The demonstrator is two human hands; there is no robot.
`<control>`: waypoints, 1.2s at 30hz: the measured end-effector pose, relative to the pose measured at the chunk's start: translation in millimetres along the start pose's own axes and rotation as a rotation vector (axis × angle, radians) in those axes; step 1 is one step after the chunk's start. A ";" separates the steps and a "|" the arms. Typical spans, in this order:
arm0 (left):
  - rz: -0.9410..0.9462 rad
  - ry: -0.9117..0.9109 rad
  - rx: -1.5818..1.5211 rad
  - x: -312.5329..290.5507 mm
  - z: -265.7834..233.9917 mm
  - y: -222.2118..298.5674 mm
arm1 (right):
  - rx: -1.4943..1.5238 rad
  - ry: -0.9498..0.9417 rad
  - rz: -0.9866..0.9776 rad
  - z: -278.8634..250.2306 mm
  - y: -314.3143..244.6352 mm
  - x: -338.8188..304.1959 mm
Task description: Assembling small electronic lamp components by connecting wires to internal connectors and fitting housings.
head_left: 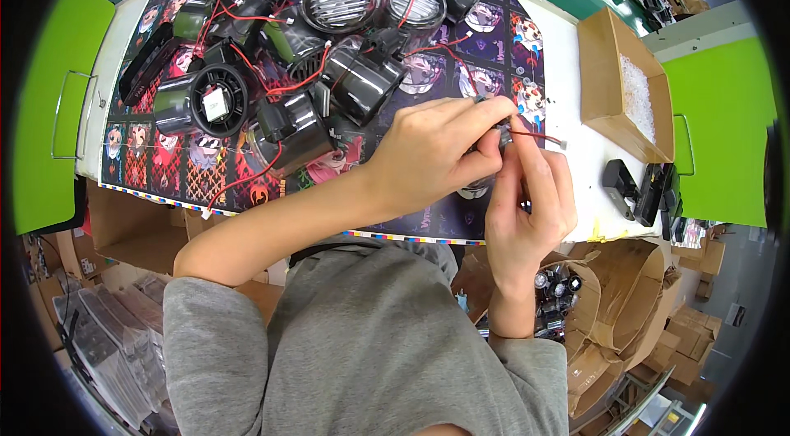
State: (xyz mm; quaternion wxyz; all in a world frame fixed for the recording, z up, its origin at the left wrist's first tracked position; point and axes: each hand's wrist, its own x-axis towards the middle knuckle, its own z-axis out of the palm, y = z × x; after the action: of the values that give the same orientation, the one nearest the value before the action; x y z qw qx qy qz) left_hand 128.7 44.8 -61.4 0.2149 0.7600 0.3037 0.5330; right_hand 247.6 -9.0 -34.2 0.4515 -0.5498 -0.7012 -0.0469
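Observation:
My left hand point(432, 144) and my right hand point(533, 201) meet over the right part of the printed mat point(420, 218). Fingertips of both are pinched around a small dark part point(504, 136), mostly covered by the fingers. From it a red wire point(536, 136) runs right to a small white connector. To the left of my hands lies a heap of black and clear cylindrical fan units point(362, 78) with red wires. One fan unit point(220, 100) shows its round end with a white label. Another fan unit point(292, 132) lies near my left forearm.
An open cardboard box point(603, 78) of small clear pieces stands at the right edge of the white table point(588, 189). Black plastic parts point(638, 189) lie in front of it. Below the table's right side is an open carton point(621, 288). Green panels point(720, 132) flank the table.

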 end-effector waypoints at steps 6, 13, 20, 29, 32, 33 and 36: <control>0.071 -0.024 0.084 2.3 -1.3 0.6 | 0.003 0.101 -0.066 4.0 8.6 -3.2; 0.072 -0.125 0.177 3.6 -4.1 3.1 | -0.057 0.040 -0.265 -7.5 23.0 7.4; -0.003 -0.058 0.041 3.2 0.7 5.3 | 0.003 -0.022 -0.224 -8.8 17.8 10.1; 0.067 0.014 0.100 6.5 -1.9 -1.7 | 0.201 0.013 0.039 0.3 13.5 5.1; 0.105 -0.001 0.197 3.5 -0.2 -1.9 | 0.165 0.014 0.002 -0.2 19.3 2.1; 0.104 -0.001 0.194 3.8 -0.1 -0.9 | 0.163 0.013 0.003 -2.3 19.4 2.9; 0.148 -0.013 0.264 4.6 0.8 -0.4 | 0.120 0.023 -0.029 -6.0 18.8 1.9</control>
State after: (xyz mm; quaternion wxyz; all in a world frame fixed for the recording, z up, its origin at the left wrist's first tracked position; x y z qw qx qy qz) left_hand 130.5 48.2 -58.8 0.0751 0.8053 0.3130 0.4978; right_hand 266.4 -3.7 -37.4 0.4911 -0.5110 -0.7053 -0.0175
